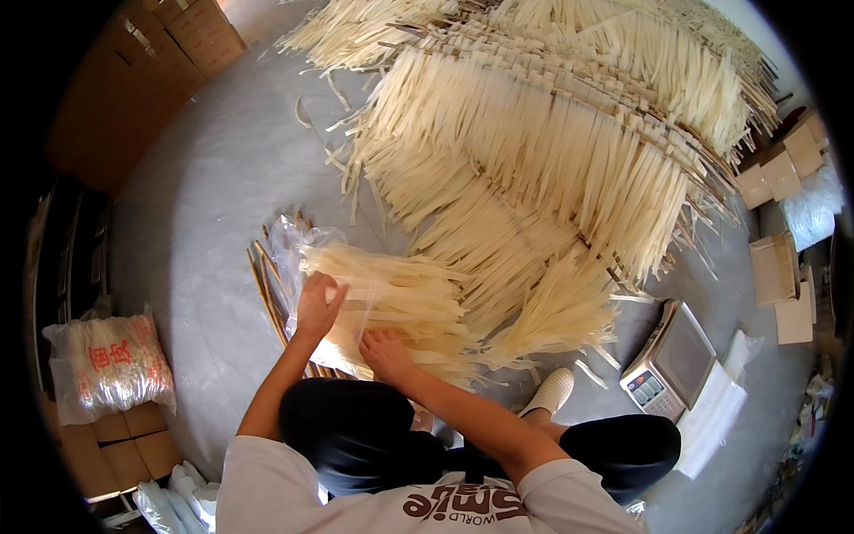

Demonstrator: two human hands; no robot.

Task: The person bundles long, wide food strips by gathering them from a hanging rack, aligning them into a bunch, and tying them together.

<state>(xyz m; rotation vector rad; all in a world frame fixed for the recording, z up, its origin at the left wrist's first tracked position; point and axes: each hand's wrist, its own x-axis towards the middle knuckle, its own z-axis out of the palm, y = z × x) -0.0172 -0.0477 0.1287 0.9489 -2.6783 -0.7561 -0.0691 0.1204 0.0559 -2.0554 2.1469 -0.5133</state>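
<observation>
A bundle of flat, pale dried noodle strips point(420, 294) lies on the floor in front of my knees. Its left part is inside a clear plastic bag point(287, 243), whose mouth runs across the strips. My left hand point(320, 306) is over the bagged end, thumb and forefinger curled towards each other; whether film is pinched between them is unclear. Lower and to the right, my right hand point(385, 355) has its bent fingers on the film at the bag's mouth, against the strips. Thin brown sticks point(265, 294) lie beside and partly beneath the bag.
Large layered heaps of noodle strips point(520, 127) on sticks cover the far floor. To my right are a digital scale point(667, 360) and white plastic sheets point(714, 417). A filled, printed bag point(110, 364) sits on cartons point(117, 447) at left. Open cardboard boxes point(774, 270) stand far right.
</observation>
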